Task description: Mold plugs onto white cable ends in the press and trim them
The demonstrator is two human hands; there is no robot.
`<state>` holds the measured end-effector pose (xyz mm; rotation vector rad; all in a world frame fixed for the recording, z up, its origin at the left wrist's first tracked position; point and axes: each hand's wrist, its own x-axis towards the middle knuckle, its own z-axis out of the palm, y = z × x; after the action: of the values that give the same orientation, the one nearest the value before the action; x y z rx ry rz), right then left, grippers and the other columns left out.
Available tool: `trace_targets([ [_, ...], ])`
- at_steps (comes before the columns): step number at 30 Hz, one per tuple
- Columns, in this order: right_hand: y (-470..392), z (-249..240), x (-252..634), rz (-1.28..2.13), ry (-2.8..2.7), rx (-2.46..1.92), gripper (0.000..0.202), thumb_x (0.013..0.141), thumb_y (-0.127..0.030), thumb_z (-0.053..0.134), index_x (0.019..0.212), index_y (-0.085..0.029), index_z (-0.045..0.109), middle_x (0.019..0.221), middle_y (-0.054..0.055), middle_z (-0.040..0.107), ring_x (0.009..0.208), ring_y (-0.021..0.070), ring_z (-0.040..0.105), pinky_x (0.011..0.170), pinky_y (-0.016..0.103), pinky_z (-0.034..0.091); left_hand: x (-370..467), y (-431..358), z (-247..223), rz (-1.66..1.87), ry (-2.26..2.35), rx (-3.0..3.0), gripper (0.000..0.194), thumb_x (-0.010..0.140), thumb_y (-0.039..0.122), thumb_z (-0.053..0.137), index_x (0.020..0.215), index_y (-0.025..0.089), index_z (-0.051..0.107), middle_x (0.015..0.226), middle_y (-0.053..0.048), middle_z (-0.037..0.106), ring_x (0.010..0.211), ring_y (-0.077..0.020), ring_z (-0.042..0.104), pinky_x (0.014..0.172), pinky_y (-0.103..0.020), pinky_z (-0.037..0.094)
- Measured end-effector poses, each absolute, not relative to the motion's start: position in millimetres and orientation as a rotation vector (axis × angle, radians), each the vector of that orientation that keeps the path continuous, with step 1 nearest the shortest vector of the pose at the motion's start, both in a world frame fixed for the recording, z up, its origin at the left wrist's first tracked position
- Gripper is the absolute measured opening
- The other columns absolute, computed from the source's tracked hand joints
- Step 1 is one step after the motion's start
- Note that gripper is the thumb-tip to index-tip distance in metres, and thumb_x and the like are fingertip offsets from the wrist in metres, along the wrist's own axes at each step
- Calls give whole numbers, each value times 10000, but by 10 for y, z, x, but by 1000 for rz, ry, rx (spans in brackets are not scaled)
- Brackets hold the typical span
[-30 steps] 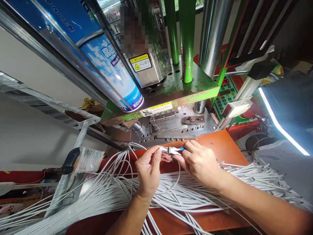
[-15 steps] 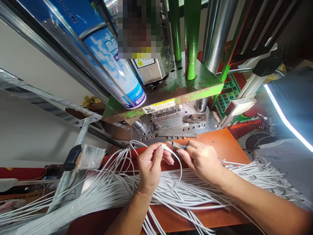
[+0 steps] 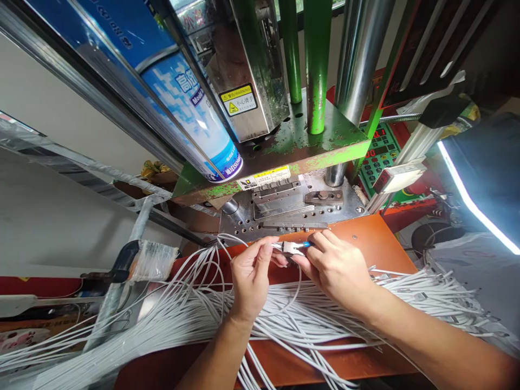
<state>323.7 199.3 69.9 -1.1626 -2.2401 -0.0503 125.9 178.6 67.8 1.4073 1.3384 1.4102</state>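
My left hand (image 3: 248,279) pinches a white cable (image 3: 299,277) near its white moulded end between thumb and fingers. In my right hand (image 3: 341,265) is a small pair of pliers with blue handles (image 3: 307,245), mostly covered by the fingers. The jaws are up against the cable's white end, between the two hands; whether they are closed on it I cannot tell. A thick bundle of white cables (image 3: 195,314) lies beneath both hands, with metal-tipped ends at the right.
Behind the hands stands a press with a steel bed (image 3: 239,232), a metal mould block (image 3: 280,199) and a green plate (image 3: 333,146). A blue-white spray can (image 3: 203,124) rests on that plate. An orange board (image 3: 374,238) lies in front, and a control panel (image 3: 379,157) is at right.
The pliers have moved left onto the white end in my left hand. My right hand has turned slightly. Both hands stay close together over the cables.
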Motion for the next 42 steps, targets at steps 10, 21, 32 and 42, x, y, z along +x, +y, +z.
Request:
trace_targets([
  [10, 1971, 699, 3277, 83, -2269, -1173, 556, 1128, -418, 448, 677, -182, 671, 745, 49, 592, 727, 181, 528, 584, 335, 263, 1237, 1771, 741, 1359, 1462, 1669, 254, 1078, 300, 545, 1145, 192, 764, 693, 18, 693, 638, -113, 658, 696, -230, 529],
  [21, 1971, 698, 3310, 399, -2333, -1261, 710, 1136, -553, 288, 737, -181, 742, 763, 52, 631, 639, 140, 545, 555, 321, 214, 1208, 1787, 718, 1346, 1395, 1571, 259, 1041, 343, 608, 1146, 180, 780, 669, 9, 676, 566, -106, 625, 567, -206, 512],
  [32, 1981, 893, 3324, 1755, -1811, -1015, 711, 1083, -675, 321, 614, -189, 544, 551, -31, 438, 525, 115, 334, 533, 288, 294, 1125, 1824, 764, 1235, 1220, 1328, 299, 1010, 423, 647, 985, 145, 754, 670, -1, 664, 437, -90, 580, 395, -181, 436],
  [42, 1876, 719, 3228, 141, -2149, -1234, 529, 1118, -445, 441, 708, -182, 647, 818, 67, 576, 788, 210, 517, 624, 327, 293, 1229, 1706, 666, 1458, 1558, 1718, 275, 999, 288, 676, 1229, 178, 779, 1029, -103, 838, 815, -236, 816, 774, -333, 678],
])
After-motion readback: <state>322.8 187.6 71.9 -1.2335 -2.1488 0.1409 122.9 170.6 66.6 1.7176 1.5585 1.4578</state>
